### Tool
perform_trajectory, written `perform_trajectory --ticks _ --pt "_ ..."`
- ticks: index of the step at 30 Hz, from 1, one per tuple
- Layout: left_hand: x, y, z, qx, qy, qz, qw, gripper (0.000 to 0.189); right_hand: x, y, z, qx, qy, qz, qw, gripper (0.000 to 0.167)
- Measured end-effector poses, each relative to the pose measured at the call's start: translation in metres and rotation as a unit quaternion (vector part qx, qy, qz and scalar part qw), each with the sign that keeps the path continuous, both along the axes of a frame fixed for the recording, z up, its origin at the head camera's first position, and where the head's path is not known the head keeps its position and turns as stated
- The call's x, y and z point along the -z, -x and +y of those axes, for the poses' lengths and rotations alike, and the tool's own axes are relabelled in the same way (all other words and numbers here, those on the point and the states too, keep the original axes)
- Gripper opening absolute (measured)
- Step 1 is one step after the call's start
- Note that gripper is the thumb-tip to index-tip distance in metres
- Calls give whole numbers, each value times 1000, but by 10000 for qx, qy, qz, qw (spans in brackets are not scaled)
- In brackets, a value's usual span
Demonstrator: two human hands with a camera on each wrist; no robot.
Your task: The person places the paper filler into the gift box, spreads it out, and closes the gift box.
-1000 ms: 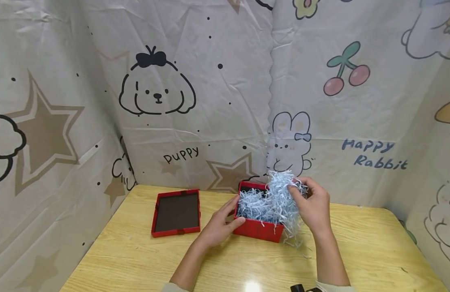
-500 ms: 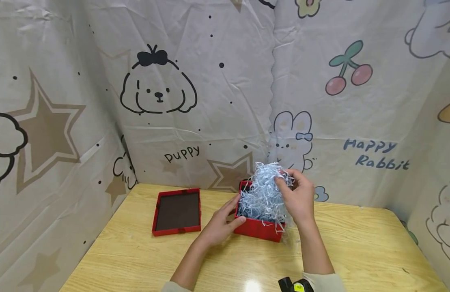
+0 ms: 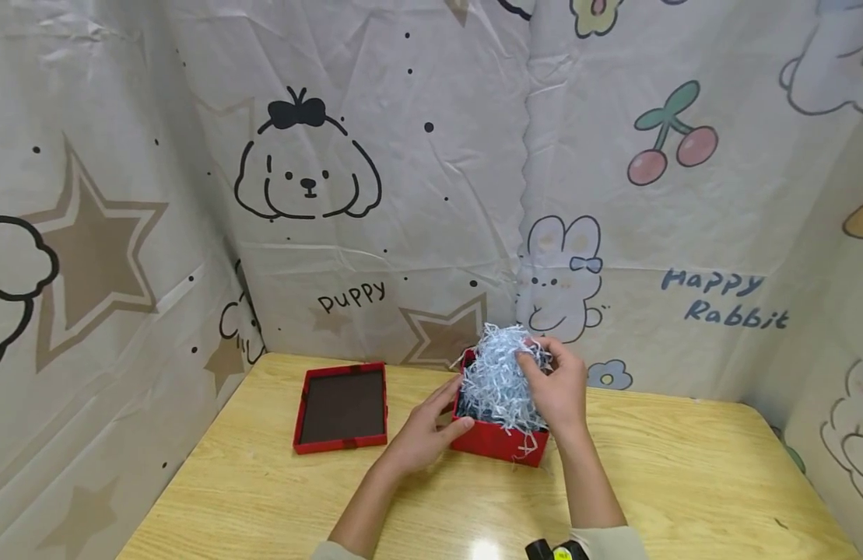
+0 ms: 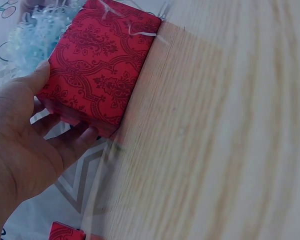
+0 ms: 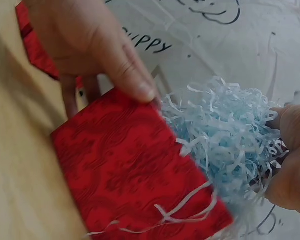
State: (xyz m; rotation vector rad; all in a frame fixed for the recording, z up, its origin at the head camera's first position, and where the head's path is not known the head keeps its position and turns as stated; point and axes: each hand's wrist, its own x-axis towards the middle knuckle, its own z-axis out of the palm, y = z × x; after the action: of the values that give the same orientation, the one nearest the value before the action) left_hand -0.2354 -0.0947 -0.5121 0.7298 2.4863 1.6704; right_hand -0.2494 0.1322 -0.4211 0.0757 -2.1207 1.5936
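Note:
A red box (image 3: 499,442) with a dark brocade pattern, its top uncovered, is on the table. My left hand (image 3: 422,437) holds it at the near left corner, thumb at the front rim and fingers along the left side, as the left wrist view (image 4: 85,65) of the box also shows. Pale blue shredded paper (image 3: 497,377) heaps above the rim and covers most of the inside. My right hand (image 3: 559,386) grips the right side of this heap, thumb and fingers sunk into the strands. A few strands (image 5: 190,205) hang over the front face.
A red box lid (image 3: 342,408) with a dark inside lies to the left, inner side up. The wooden table (image 3: 263,498) ends at a printed cloth backdrop (image 3: 459,194) behind the box. A black device with a yellow label (image 3: 560,552) sits at the right wrist.
My right hand has moved left with the shredded paper, from beyond the box's right edge to over the box, then slightly down. My left hand has stayed on the box.

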Motion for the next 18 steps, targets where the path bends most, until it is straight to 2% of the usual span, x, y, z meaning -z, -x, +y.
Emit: perform_trajectory --ticks 11,15,18 --pt "-1 -2 1 -14 8 -3 10000 75 36 -2 9 186 -869 -402 9952 12" --pt "-1 -2 1 -46 -6 24 10000 75 36 -3 11 -28 -1106 -495 9926 14" --pt "-1 -2 1 -29 -24 29 10000 74 31 -5 15 -152 -1023 -535 9932 15"
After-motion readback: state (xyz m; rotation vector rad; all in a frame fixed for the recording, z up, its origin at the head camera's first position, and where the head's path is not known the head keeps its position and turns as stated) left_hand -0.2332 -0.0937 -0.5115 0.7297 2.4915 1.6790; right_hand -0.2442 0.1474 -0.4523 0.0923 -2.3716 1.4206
